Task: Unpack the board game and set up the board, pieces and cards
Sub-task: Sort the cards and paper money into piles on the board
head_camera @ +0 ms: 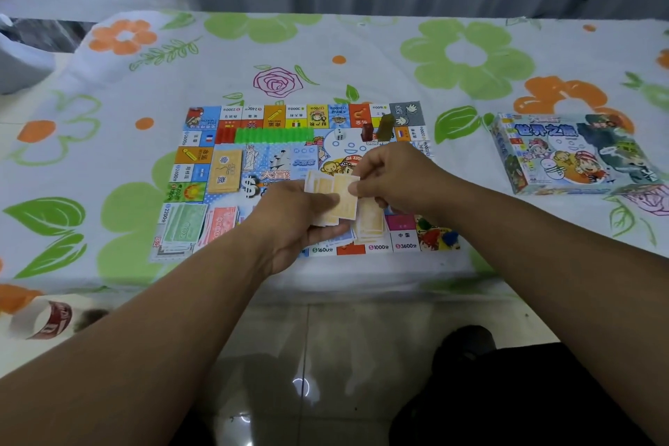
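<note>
Cards in hand: a small fan of yellow cards (320, 186), held just above the near middle of the board (253, 112).
Left hand: the left hand (289, 224) grips the fan from below, its thumb laid across the faces.
Right hand: the right hand (391, 181) pinches the top card (345, 197) at its right edge, between thumb and forefinger.
Board: unfolded flat on the table, close to the near edge.
Piles on the board: a yellow pile (371, 224) under the hands, a tan stack (226, 170) left of centre, and green notes (181, 228) touching pink notes (219, 224) at the near left corner.
Pieces: a row of green houses (273, 135) next to red houses (224, 134). A die (339, 134) and two upright pawns (385, 127) are near the far right corner.
Box: the game box (572, 152) lies flat, well to the right of the board.
Table: covered with a flowered cloth (470, 58).
</note>
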{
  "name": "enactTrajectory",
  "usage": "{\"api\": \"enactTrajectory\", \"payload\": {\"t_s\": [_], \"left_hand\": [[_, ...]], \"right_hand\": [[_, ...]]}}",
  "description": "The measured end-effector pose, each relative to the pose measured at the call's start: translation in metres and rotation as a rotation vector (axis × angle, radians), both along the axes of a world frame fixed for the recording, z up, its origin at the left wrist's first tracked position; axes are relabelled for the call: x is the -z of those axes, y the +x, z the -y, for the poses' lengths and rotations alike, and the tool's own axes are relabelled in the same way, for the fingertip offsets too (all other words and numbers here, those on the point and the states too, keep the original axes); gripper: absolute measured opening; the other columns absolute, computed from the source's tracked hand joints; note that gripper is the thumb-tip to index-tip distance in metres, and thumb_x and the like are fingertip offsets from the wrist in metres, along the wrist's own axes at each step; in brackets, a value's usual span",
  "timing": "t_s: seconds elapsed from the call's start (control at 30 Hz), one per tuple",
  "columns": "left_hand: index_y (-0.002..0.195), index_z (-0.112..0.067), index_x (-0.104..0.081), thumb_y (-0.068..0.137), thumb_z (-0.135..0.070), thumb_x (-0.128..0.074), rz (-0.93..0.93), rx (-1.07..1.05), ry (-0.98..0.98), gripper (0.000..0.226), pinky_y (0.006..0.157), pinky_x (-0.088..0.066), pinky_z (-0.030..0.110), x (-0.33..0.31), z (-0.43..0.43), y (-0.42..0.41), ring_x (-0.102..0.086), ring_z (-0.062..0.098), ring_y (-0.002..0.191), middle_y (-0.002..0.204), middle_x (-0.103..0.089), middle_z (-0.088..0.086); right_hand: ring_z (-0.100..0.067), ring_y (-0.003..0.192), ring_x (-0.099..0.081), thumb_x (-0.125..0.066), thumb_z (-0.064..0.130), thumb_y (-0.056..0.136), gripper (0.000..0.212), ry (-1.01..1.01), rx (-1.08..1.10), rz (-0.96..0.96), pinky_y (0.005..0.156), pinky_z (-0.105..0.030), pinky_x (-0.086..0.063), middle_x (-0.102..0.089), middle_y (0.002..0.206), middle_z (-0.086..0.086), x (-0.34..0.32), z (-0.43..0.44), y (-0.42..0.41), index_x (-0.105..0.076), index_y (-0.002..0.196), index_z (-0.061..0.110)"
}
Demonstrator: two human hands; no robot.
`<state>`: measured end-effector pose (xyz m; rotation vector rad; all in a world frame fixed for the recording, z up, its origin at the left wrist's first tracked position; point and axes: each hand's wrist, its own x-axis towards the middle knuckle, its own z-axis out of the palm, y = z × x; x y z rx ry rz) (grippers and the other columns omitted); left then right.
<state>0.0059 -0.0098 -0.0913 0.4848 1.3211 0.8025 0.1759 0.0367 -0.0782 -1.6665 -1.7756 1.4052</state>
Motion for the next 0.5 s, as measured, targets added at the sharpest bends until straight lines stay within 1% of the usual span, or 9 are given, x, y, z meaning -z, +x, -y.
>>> {"api": "enactTrajectory", "payload": {"t_s": [0.07,0.13,0.2,0.27,0.3,0.37,0.4,0.43,0.5], "left_hand": [[0.119,-0.003,-0.060,0.097,0.001,-0.058,0.001,-0.008,-0.007,0.022,0.078,-0.063,0.044,0.000,0.000,0.000,-0.075,0.029,0.091,0.108,-0.075,0.016],[0.118,-0.001,-0.059,0.099,-0.001,-0.054,-0.008,-0.010,-0.012,0.019,0.082,-0.062,0.045,0.000,0.000,-0.002,-0.075,0.029,0.092,0.104,-0.075,0.019],[0.114,0.002,-0.059,0.100,-0.002,-0.049,-0.009,-0.029,-0.025,0.018,0.085,-0.061,0.046,0.001,0.000,-0.004,-0.074,0.031,0.096,0.104,-0.074,0.023],[0.109,0.001,-0.059,0.100,-0.002,-0.044,-0.006,-0.047,-0.034,0.018,0.087,-0.060,0.047,0.001,0.000,-0.006,-0.074,0.033,0.098,0.105,-0.073,0.024],[0.107,0.001,-0.059,0.100,-0.001,-0.042,-0.005,-0.050,-0.034,0.019,0.088,-0.059,0.048,0.000,0.000,-0.006,-0.073,0.033,0.098,0.106,-0.073,0.025],[0.105,0.002,-0.060,0.099,0.002,-0.040,-0.007,-0.048,-0.027,0.021,0.088,-0.059,0.048,0.000,0.000,-0.005,-0.073,0.034,0.099,0.107,-0.073,0.025],[0.108,0.003,-0.060,0.098,0.003,-0.040,-0.011,-0.043,-0.021,0.022,0.088,-0.059,0.049,0.000,0.000,-0.005,-0.073,0.034,0.099,0.107,-0.073,0.025],[0.111,0.004,-0.059,0.098,0.005,-0.040,-0.015,-0.037,-0.016,0.023,0.087,-0.060,0.048,0.000,0.000,-0.005,-0.073,0.033,0.098,0.106,-0.073,0.025],[0.117,0.003,-0.058,0.097,0.007,-0.041,-0.019,-0.025,-0.011,0.026,0.086,-0.060,0.048,0.000,0.000,-0.005,-0.074,0.033,0.097,0.106,-0.073,0.024]], "right_hand": [[-0.013,0.051,-0.052,-0.077,0.007,0.086,0.013,-0.027,0.057,-0.006,0.042,-0.022,-0.039,-0.064,0.073,-0.010,-0.003,-0.002,0.006,-0.068,0.097,0.005],[-0.015,0.054,-0.051,-0.076,0.006,0.086,0.013,-0.051,0.072,0.017,0.042,-0.022,-0.039,-0.065,0.076,-0.012,-0.003,-0.004,0.012,-0.068,0.097,0.004],[-0.014,0.055,-0.052,-0.076,0.005,0.087,0.010,-0.045,0.056,0.069,0.041,-0.020,-0.040,-0.066,0.078,-0.012,-0.002,-0.004,0.017,-0.069,0.093,0.004],[-0.013,0.058,-0.056,-0.076,0.005,0.087,0.007,-0.038,0.038,0.123,0.044,-0.018,-0.044,-0.068,0.080,-0.009,0.001,-0.004,0.019,-0.069,0.088,0.007],[-0.013,0.062,-0.060,-0.076,0.005,0.086,0.008,-0.040,0.027,0.143,0.048,-0.021,-0.049,-0.068,0.081,-0.008,0.002,-0.004,0.020,-0.069,0.086,0.008],[-0.020,0.078,-0.068,-0.078,0.006,0.085,0.008,-0.041,-0.006,0.189,0.066,-0.033,-0.059,-0.070,0.087,-0.007,0.005,-0.005,0.020,-0.070,0.087,0.007],[-0.023,0.085,-0.069,-0.078,0.007,0.085,0.008,-0.042,-0.017,0.203,0.074,-0.038,-0.061,-0.071,0.091,-0.007,0.006,-0.004,0.020,-0.071,0.088,0.007],[-0.025,0.090,-0.069,-0.078,0.007,0.085,0.008,-0.044,-0.021,0.209,0.079,-0.040,-0.061,-0.071,0.093,-0.007,0.007,-0.004,0.020,-0.071,0.088,0.007],[-0.025,0.094,-0.068,-0.079,0.005,0.084,0.010,-0.023,-0.019,0.225,0.084,-0.042,-0.060,-0.070,0.095,-0.006,0.007,-0.004,0.019,-0.071,0.090,0.008]]}}
